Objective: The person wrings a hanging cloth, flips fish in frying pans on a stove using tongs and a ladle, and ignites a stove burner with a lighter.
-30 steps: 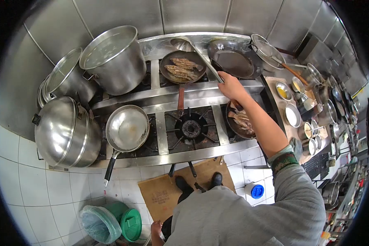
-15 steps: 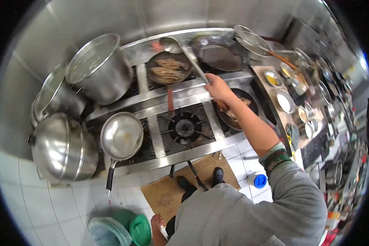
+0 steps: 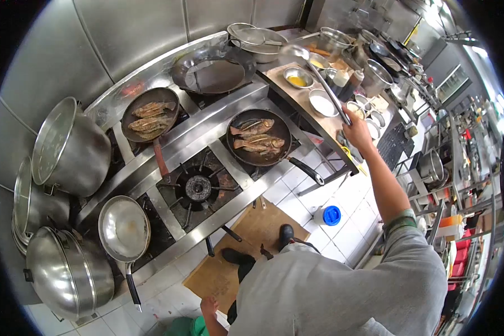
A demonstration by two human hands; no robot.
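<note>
My right hand (image 3: 355,130) is wrapped round the handle end of a long metal ladle (image 3: 329,92). The ladle's blurred bowl points up and left, over the back of the side counter. Below the handle sit a bowl of white contents (image 3: 322,103) and a bowl of yellow liquid (image 3: 298,78). Left of my right arm, a black frying pan (image 3: 238,151) holds browned fish (image 3: 259,144) on the front burner. Low by my body hangs my left hand (image 3: 209,306), fingers curled, with nothing visible in it.
A second pan (image 3: 130,130) of fish and a wok of dark liquid (image 3: 214,75) occupy the back burners. A steel pan (image 3: 123,227) and large pots (image 3: 70,148) stand left. On the floor are cardboard (image 3: 218,280) and a blue-lidded container (image 3: 330,215).
My right hand has carried the ladle rightward, from above the back fish pan to over the side counter. The view has turned right, uncovering the front fish pan.
</note>
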